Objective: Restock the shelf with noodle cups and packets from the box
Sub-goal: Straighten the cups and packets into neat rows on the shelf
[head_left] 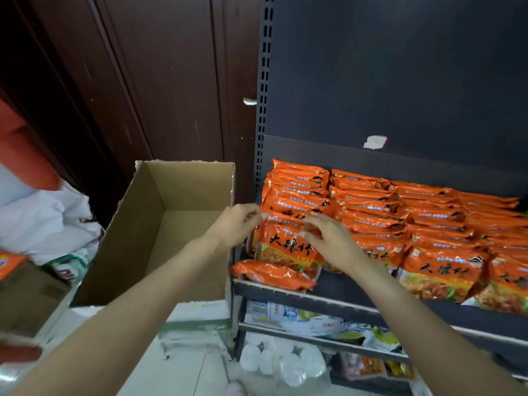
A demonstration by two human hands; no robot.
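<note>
- Head view: both hands hold one orange packet (288,247) upright at the left front of the shelf (285,294), leaning against the row behind it. Large black Chinese characters run across its face; I cannot read them surely.
- Left hand (237,227) pinches the packet's top left corner; right hand (328,238) grips its top right edge with curled fingers.
- A second packet (271,274) lies flat just in front, at the shelf's front left lip and partly over the edge.
- Rows of packets (414,224) with the same print fill the shelf to the right, standing tilted back; small blue print on their tops is too blurred to read.
- The box (160,224) stands just left of the shelf, open-topped; its visible inside shows only bare cardboard.
- Lower shelves hold white-and-blue packs (300,315) and clear cups (280,364).
- A torn white sticker (375,142) is on the dark back panel above.
</note>
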